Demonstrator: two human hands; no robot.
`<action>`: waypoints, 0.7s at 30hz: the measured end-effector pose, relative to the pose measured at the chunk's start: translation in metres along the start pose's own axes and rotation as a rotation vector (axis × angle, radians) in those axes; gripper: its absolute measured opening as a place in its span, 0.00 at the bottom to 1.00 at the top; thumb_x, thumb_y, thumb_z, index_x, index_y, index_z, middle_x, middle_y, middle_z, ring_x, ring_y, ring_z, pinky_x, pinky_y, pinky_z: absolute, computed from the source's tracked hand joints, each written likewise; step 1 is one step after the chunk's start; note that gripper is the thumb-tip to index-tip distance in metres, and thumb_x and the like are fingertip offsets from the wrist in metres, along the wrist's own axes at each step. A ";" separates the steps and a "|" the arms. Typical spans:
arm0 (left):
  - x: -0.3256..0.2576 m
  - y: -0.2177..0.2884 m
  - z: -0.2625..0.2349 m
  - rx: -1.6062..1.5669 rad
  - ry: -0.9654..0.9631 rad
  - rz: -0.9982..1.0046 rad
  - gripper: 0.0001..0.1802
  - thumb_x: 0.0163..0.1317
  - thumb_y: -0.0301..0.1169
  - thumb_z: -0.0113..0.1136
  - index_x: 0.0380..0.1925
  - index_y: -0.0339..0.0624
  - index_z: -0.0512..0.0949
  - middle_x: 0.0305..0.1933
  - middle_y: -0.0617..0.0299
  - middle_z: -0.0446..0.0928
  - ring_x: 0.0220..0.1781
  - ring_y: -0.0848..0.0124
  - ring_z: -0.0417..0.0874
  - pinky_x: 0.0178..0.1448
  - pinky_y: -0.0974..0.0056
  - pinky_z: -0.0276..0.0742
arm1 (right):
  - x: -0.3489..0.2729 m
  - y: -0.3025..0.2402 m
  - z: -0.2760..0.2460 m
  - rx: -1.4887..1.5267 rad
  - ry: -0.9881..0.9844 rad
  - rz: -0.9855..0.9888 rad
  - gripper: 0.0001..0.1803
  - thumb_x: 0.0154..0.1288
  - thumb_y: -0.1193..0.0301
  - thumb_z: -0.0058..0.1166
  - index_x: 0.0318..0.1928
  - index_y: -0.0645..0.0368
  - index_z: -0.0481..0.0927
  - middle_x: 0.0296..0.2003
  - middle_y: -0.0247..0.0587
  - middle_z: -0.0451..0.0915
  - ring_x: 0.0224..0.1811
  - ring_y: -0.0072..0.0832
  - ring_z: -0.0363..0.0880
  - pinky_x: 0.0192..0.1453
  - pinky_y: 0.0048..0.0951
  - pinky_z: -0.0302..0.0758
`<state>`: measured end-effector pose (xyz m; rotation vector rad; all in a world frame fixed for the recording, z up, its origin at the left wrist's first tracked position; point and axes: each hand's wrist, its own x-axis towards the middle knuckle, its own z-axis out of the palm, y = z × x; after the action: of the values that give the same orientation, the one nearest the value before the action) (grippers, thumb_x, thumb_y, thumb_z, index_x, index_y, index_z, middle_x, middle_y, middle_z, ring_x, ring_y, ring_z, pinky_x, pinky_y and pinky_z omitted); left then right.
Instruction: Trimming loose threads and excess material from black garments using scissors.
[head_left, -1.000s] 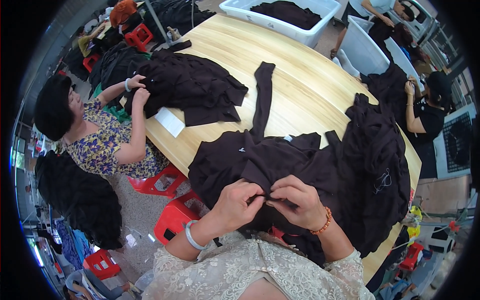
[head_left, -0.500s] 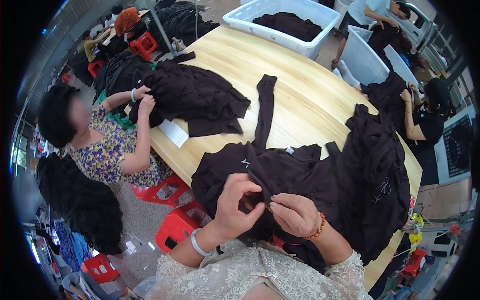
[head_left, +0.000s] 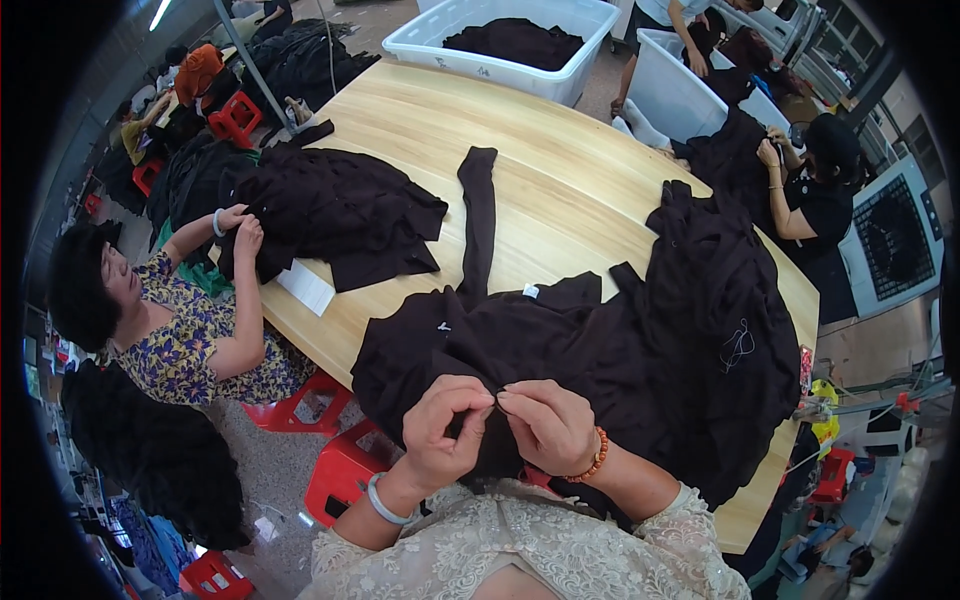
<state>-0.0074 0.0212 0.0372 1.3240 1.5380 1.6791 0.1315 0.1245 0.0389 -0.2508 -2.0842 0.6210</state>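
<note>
Over the near edge of the table, my left hand [head_left: 445,428] and my right hand [head_left: 552,428] meet fingertip to fingertip. Each pinches thumb against forefinger on a dark garment [head_left: 575,345] that spreads beneath them. The exact bit of cloth between the fingertips is too small to make out. On that garment lie a small white label [head_left: 531,291] and a short pale mark [head_left: 444,327]. A long narrow dark sleeve or strip [head_left: 479,215] stretches away from it. To the right is a heaped dark garment [head_left: 715,270] with a loose pale thread tangle [head_left: 738,346].
At the left of the wooden table [head_left: 560,190], a person [head_left: 215,340] handles another dark garment [head_left: 345,215] beside a white paper [head_left: 305,288]. A person [head_left: 815,190] works at the right. White bins [head_left: 490,78] stand beyond; red stools [head_left: 345,470] are at lower left.
My hands have drawn together, fingertips now touching, and the raised cloth fold between them has dropped lower. The whole view has shifted, so the table appears further left.
</note>
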 end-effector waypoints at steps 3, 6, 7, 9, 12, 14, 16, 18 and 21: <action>-0.010 0.003 0.009 0.294 0.054 0.293 0.11 0.54 0.14 0.62 0.37 0.36 0.77 0.36 0.53 0.79 0.35 0.62 0.82 0.40 0.67 0.79 | -0.004 -0.002 0.001 -0.009 0.011 0.018 0.15 0.48 0.86 0.61 0.40 0.65 0.80 0.34 0.47 0.81 0.30 0.37 0.83 0.31 0.29 0.81; -0.020 -0.003 0.013 0.159 0.077 0.066 0.12 0.54 0.15 0.62 0.38 0.36 0.77 0.38 0.52 0.79 0.37 0.60 0.82 0.42 0.65 0.79 | -0.008 0.001 0.005 -0.012 0.021 0.016 0.16 0.48 0.85 0.61 0.40 0.66 0.79 0.34 0.46 0.81 0.30 0.37 0.83 0.31 0.30 0.81; -0.020 -0.001 0.015 0.156 0.102 0.062 0.15 0.51 0.14 0.63 0.40 0.36 0.77 0.40 0.51 0.78 0.39 0.58 0.81 0.43 0.64 0.78 | -0.008 0.002 0.006 -0.018 0.030 0.011 0.15 0.48 0.85 0.62 0.40 0.65 0.79 0.33 0.45 0.81 0.30 0.37 0.82 0.31 0.29 0.80; -0.014 0.002 0.011 0.287 0.039 0.110 0.18 0.48 0.13 0.62 0.40 0.37 0.78 0.40 0.51 0.77 0.40 0.57 0.81 0.43 0.63 0.77 | -0.007 0.001 0.000 0.005 -0.021 0.001 0.12 0.48 0.84 0.65 0.36 0.62 0.80 0.33 0.44 0.81 0.28 0.34 0.83 0.30 0.26 0.80; -0.014 -0.006 -0.007 0.147 0.098 0.086 0.18 0.50 0.11 0.57 0.42 0.37 0.77 0.41 0.53 0.75 0.41 0.64 0.80 0.45 0.67 0.75 | -0.004 -0.004 -0.012 0.340 -0.167 0.063 0.15 0.49 0.76 0.73 0.36 0.58 0.80 0.39 0.44 0.80 0.26 0.25 0.80 0.28 0.22 0.78; -0.012 0.005 -0.017 -0.077 0.212 0.119 0.12 0.59 0.15 0.57 0.44 0.37 0.76 0.45 0.54 0.72 0.39 0.71 0.76 0.43 0.72 0.72 | 0.006 -0.008 -0.031 0.351 -0.331 0.352 0.33 0.46 0.71 0.77 0.53 0.60 0.75 0.56 0.50 0.74 0.25 0.17 0.76 0.25 0.19 0.75; -0.018 0.033 -0.024 -0.159 0.179 0.233 0.14 0.58 0.17 0.59 0.45 0.37 0.76 0.44 0.53 0.72 0.37 0.72 0.75 0.40 0.72 0.71 | 0.009 0.004 -0.035 0.099 -0.420 0.416 0.47 0.41 0.72 0.76 0.64 0.59 0.67 0.59 0.47 0.73 0.27 0.31 0.81 0.30 0.25 0.79; -0.023 0.059 -0.032 -0.247 -0.011 0.389 0.06 0.57 0.17 0.62 0.34 0.36 0.77 0.40 0.55 0.73 0.36 0.72 0.75 0.35 0.73 0.70 | -0.009 0.022 -0.039 -0.159 -0.486 0.437 0.37 0.45 0.76 0.67 0.61 0.57 0.72 0.52 0.48 0.77 0.43 0.48 0.82 0.43 0.39 0.80; -0.027 0.066 -0.021 -0.421 -0.491 0.273 0.12 0.54 0.16 0.66 0.39 0.34 0.79 0.46 0.51 0.71 0.36 0.67 0.77 0.34 0.69 0.74 | -0.025 0.044 -0.069 -0.050 -0.343 0.484 0.25 0.42 0.83 0.58 0.47 0.61 0.79 0.40 0.50 0.80 0.45 0.40 0.84 0.46 0.31 0.79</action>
<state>0.0004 -0.0274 0.0933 1.5996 0.7064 1.5572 0.1999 0.1750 0.0288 -0.7354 -2.3855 0.9521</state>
